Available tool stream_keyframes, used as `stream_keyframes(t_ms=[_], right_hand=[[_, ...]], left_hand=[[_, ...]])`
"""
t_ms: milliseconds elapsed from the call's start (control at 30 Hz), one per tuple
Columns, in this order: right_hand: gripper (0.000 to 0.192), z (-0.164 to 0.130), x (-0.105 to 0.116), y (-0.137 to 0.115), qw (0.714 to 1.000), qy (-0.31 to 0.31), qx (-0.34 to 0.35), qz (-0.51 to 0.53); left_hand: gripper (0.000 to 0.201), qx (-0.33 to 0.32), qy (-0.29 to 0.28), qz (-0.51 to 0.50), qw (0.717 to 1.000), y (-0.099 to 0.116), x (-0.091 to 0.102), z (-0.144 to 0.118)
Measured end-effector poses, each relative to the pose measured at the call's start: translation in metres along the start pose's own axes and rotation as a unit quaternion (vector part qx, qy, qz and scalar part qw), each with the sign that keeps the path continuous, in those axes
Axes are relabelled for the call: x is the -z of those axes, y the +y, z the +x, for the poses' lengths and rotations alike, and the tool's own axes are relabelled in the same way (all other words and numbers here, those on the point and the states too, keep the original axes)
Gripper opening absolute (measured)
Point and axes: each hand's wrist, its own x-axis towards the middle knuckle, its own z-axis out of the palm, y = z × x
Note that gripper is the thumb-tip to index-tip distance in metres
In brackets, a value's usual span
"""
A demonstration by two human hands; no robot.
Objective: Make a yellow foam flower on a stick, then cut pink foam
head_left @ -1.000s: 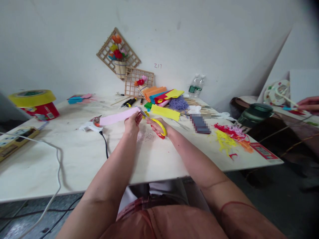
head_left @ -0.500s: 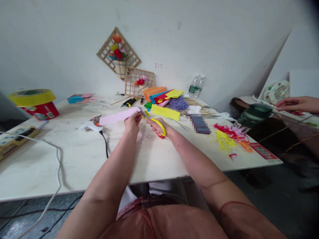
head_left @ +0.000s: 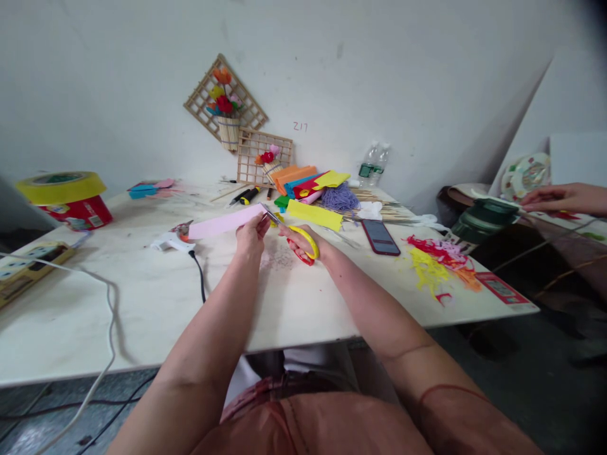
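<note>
Left hand (head_left: pixel 250 235) pinches right end of pink paper strip (head_left: pixel 222 223) between fingertips, strip extending left above table (head_left: pixel 142 297). Right hand (head_left: pixel 303 243) clenched through yellow-red scissors (head_left: pixel 296 237) handles, blades at strip edge beside left fingers.

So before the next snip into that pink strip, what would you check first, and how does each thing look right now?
1. Left hand grips the pink strip at its near end: ok.
2. Right hand is in the yellow-handled scissors: ok.
3. Blades meet the strip's edge, by the left fingertips: cannot tell how close, too small to see.
4. Strip's far end lies over the glue gun; touching or not: cannot tell.
5. Glue gun cord runs left of the left forearm, apart from the blades: ok.
6. Phone lies to the right, away from both hands: ok.
</note>
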Motion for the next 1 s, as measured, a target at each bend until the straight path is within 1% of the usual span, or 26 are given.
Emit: stream_keyframes(t_ms=[33,100,167,233,267,333,400,467,500,567,700,900,1000], right_hand=[[0.064,0.01,-0.008,0.012,1.0,0.001,-0.013,0.005],[0.067,0.027,-0.014,0.03,0.999,0.009,-0.039,0.014],[0.077,0.039,-0.018,0.039,0.997,0.017,-0.067,0.021],[0.085,0.052,-0.028,0.04,0.995,0.015,-0.096,0.027],[0.085,0.059,-0.037,0.039,0.994,0.009,-0.106,0.033],[0.077,0.077,-0.059,0.034,0.993,-0.01,-0.105,0.06],[0.076,0.094,-0.082,0.03,0.991,-0.028,-0.097,0.091],[0.076,0.107,-0.098,0.027,0.987,-0.039,-0.105,0.114],[0.074,0.111,-0.103,0.027,0.986,-0.039,-0.112,0.117],[0.07,0.115,-0.107,0.028,0.985,-0.038,-0.125,0.115],[0.065,0.113,-0.104,0.03,0.982,-0.033,-0.154,0.1],[0.056,0.113,-0.106,0.029,0.982,-0.026,-0.157,0.099],[0.055,0.113,-0.107,0.029,0.981,-0.02,-0.161,0.109]], left_hand=[[0.012,-0.001,0.0,0.0,1.0,0.0,0.0,0.0],[0.012,-0.002,-0.001,-0.001,1.0,0.0,0.0,0.0],[0.012,-0.003,-0.004,-0.001,1.0,-0.001,0.001,0.001],[0.012,-0.006,-0.006,0.0,1.0,-0.001,0.001,0.001],[0.012,-0.007,-0.006,0.0,1.0,-0.001,0.001,0.001],[0.012,-0.008,-0.008,-0.001,1.0,-0.002,0.001,0.001],[0.011,-0.009,-0.007,-0.001,1.0,-0.001,0.001,0.001],[0.01,-0.008,-0.004,0.001,1.0,-0.001,0.0,0.0],[0.01,-0.007,-0.004,0.001,1.0,-0.001,0.0,-0.001],[0.01,-0.007,-0.005,-0.002,1.0,-0.001,0.0,-0.001],[0.01,-0.007,-0.009,-0.006,1.0,0.0,0.0,-0.001],[0.011,-0.007,-0.007,-0.007,1.0,0.0,0.0,-0.001],[0.011,-0.009,-0.007,-0.005,1.0,0.0,0.0,-0.001]])
